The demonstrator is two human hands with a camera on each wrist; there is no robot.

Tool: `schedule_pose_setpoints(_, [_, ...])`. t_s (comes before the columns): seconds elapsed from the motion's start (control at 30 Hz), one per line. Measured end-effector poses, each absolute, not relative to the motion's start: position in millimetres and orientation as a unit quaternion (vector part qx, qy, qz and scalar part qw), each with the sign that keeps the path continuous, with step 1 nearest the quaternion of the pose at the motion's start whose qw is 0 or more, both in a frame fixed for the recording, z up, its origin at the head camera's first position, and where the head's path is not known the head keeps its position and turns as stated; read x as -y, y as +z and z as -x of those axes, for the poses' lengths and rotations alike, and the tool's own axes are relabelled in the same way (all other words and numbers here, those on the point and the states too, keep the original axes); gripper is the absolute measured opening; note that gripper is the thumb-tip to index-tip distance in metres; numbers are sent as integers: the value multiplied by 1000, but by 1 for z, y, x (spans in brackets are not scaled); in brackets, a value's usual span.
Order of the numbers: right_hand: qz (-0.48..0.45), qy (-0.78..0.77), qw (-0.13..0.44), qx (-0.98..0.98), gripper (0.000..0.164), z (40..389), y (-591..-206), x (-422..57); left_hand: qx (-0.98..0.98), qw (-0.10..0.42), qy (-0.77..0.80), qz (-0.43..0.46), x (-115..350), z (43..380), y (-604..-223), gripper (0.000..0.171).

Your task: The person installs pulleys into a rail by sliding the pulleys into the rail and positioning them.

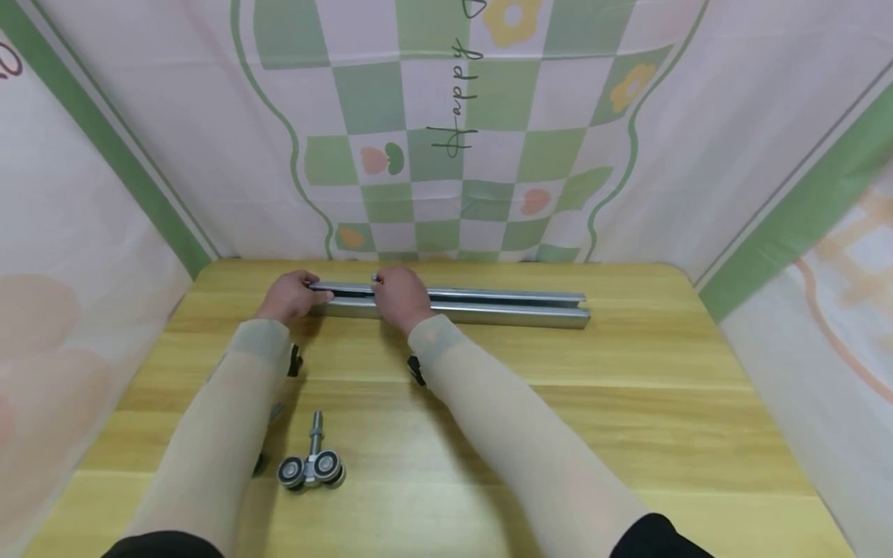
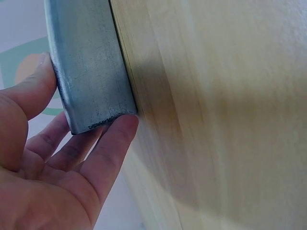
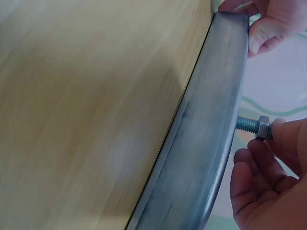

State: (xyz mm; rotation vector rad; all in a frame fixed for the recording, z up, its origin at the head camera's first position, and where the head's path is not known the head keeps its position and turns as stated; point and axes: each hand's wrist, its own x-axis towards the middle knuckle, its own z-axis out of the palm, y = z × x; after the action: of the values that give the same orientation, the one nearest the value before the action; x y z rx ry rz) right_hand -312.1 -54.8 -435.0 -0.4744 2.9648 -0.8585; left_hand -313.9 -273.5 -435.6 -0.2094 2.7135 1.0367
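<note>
A long metal channel rail (image 1: 509,314) lies across the far part of the table with its slot facing up. My left hand (image 1: 287,297) holds its left end. In the left wrist view the thumb is against one side of the rail (image 2: 91,67) and the fingers are at the cut end. My right hand (image 1: 402,300) is over the rail, right of the left hand. Its thumb and fingers pinch a threaded bolt (image 3: 247,124) with a nut (image 3: 263,127), which stands out from the slot side. Whatever is inside the rail below the bolt is hidden.
A roller trolley (image 1: 312,465) with black-rimmed wheels and a threaded bolt lies on the wooden table (image 1: 593,449), nearer me. Another dark, metallic item (image 1: 260,465) is mostly hidden behind the left forearm. A patterned cloth (image 1: 436,201) hangs behind the table.
</note>
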Motion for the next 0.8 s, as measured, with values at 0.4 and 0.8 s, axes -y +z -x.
schedule_pose_setpoints(0.4, [185,-234,43,-954,34,297,-441,62,-930,105,347,65,272,313,-434,61])
schedule_pose_setpoints(0.8, [194,-221,67,-953,52,297,-439,68,-919,108,369,85,272,316,-436,59])
